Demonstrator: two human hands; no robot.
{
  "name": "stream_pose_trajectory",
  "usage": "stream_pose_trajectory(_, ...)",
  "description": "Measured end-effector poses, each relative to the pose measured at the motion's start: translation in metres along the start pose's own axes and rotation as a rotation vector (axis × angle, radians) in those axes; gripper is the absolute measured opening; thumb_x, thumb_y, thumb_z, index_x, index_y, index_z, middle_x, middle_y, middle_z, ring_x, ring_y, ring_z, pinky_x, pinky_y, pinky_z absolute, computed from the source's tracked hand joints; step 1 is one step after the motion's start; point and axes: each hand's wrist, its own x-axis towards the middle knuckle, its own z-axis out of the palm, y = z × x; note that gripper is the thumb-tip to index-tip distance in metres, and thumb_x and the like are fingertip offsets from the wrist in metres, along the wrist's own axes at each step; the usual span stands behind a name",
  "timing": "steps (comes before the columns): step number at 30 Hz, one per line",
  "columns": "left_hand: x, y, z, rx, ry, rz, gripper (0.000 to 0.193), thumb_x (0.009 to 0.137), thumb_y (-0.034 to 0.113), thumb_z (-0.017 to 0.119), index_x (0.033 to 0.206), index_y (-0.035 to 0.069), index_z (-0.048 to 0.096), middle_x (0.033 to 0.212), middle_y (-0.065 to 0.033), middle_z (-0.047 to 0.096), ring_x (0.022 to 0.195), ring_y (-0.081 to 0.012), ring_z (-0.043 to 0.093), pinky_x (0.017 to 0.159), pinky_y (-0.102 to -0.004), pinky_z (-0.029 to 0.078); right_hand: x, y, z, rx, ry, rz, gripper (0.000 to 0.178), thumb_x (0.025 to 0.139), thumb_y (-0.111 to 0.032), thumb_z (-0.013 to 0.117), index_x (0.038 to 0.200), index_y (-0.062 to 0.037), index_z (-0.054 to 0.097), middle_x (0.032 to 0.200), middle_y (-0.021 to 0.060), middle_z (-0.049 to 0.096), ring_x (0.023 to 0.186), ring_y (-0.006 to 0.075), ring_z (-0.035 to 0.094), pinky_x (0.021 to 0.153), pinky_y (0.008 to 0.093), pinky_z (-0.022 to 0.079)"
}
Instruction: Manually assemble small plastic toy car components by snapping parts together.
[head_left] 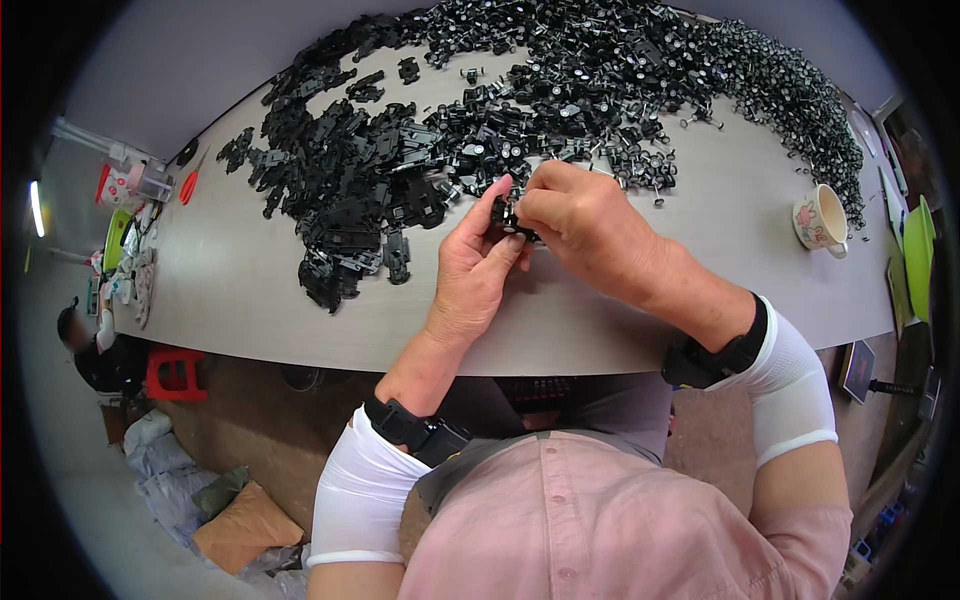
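Close to the near side of the parts heap, my left hand (472, 262) grips a small black toy car chassis (508, 218) between thumb and fingers. Fingers of my right hand (580, 215) pinch together at the top of that chassis; whatever is between their tips is hidden. Flat black plastic chassis pieces (345, 195) lie heaped beyond and to the left of my hands. Directly beyond them spreads a mixed pile of wheel axles (600, 110) with black wheels and silvery hubs.
A heap of tiny silvery parts (800, 95) covers the far right of the table (250, 290). A patterned cup (820, 220) stands at the right, near a green basin (918, 265). Another person (95, 350) sits at far left by a red stool (175, 373).
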Motion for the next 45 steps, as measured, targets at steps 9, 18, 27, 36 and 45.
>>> stream_pose_trajectory(9, -0.002, 0.004, 0.006, 0.031, 0.039, 0.046, 0.050, 0.088, -0.008, 0.050, 0.136, 0.001, 0.040, 0.093, -0.0026, 0.057, 0.074, -0.0082, 0.053, 0.067, -0.0223, 0.047, 0.002, 0.008, 0.017, 0.090, 0.187, -0.036, 0.012, 0.066, 0.001, 0.066, 0.073, -0.0002, 0.057, 0.074, 0.0114, 0.054, 0.065, 0.0286, 0.058, 0.055, 0.0368, 0.048)
stream_pose_trajectory(18, 0.000, 0.001, -0.001, -0.178, 0.066, 0.008, 0.022, 0.089, 0.012, 0.063, 0.105, -0.002, 0.058, 0.081, -0.0072, 0.062, 0.063, -0.0113, 0.057, 0.050, -0.0216, 0.045, 0.017, 0.015, -0.008, 0.038, 0.169, -0.170, 0.043, 0.058, -0.019, 0.081, 0.092, -0.0044, 0.058, 0.078, 0.0076, 0.055, 0.069, 0.0253, 0.057, 0.058, 0.0349, 0.048)
stream_pose_trajectory(27, 0.001, 0.021, 0.000, 0.163, -0.041, -0.214, 0.011, 0.085, 0.004, 0.063, 0.094, 0.001, 0.060, 0.072, -0.0019, 0.059, 0.050, -0.0055, 0.051, 0.042, -0.0183, 0.038, 0.000, 0.062, -0.024, -0.207, 0.117, 0.080, 0.014, 0.074, -0.003, 0.069, 0.087, -0.0047, 0.065, 0.083, 0.0064, 0.060, 0.074, 0.0245, 0.058, 0.065, 0.0339, 0.048)
stream_pose_trajectory(36, -0.029, 0.036, 0.010, 0.678, -0.464, -0.219, 0.029, 0.072, 0.004, 0.073, 0.098, -0.001, 0.063, 0.070, -0.0021, 0.056, 0.060, -0.0076, 0.050, 0.055, -0.0254, 0.042, -0.002, 0.064, -0.007, -0.270, -0.052, -0.073, 0.024, 0.065, -0.002, 0.072, 0.087, -0.0046, 0.064, 0.091, 0.0057, 0.058, 0.088, 0.0253, 0.053, 0.074, 0.0352, 0.047)
stream_pose_trajectory(45, -0.027, 0.041, -0.008, 0.840, -0.151, 0.068, 0.028, 0.070, 0.004, 0.075, 0.096, 0.001, 0.067, 0.076, -0.0059, 0.055, 0.050, -0.0112, 0.045, 0.051, -0.0246, 0.039, 0.003, 0.044, -0.014, 0.270, -0.012, 0.193, 0.010, 0.080, 0.000, 0.062, 0.089, 0.0007, 0.058, 0.074, 0.0094, 0.061, 0.061, 0.0154, 0.058, 0.058, 0.0297, 0.048)
